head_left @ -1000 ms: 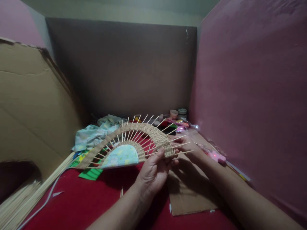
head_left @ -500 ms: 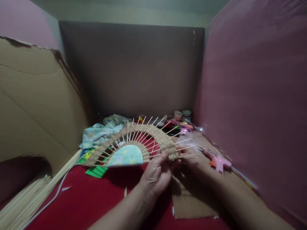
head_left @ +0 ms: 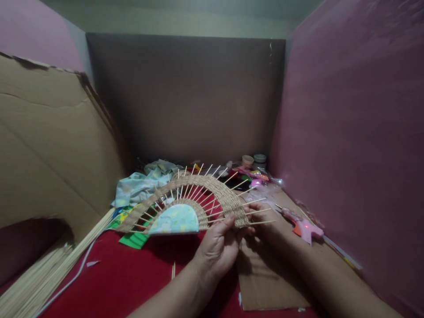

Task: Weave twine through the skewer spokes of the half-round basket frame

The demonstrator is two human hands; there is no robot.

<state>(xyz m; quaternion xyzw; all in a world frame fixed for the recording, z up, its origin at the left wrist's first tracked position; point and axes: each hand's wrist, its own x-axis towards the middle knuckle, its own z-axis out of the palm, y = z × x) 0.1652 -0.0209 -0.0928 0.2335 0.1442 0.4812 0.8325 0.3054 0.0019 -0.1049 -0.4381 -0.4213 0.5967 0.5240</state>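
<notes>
A hard pinch or twist at the right end could part the weave or snap the pale, thin, straight sticks (head_left: 231,177) of a half-round tan woven-straw fan (head_left: 194,206), raised above the middle of a deep-red cloth surface (head_left: 139,282). The left hand (head_left: 217,247) clasps that right end, thumb on top; the right hand (head_left: 270,225) is at the same end, fingertips partly hidden, so whether it grips cannot be told. A pink-and-orange plastic glue gun (head_left: 311,230), red light glowing, lies just right of the right hand; if hot, its nozzle (head_left: 279,207) could burn straying skin. The fan shows 2 woven arcs, sticks radiating past the outer arc, and 1 pale-blue floral half-disc (head_left: 174,220) at its near edge.
</notes>
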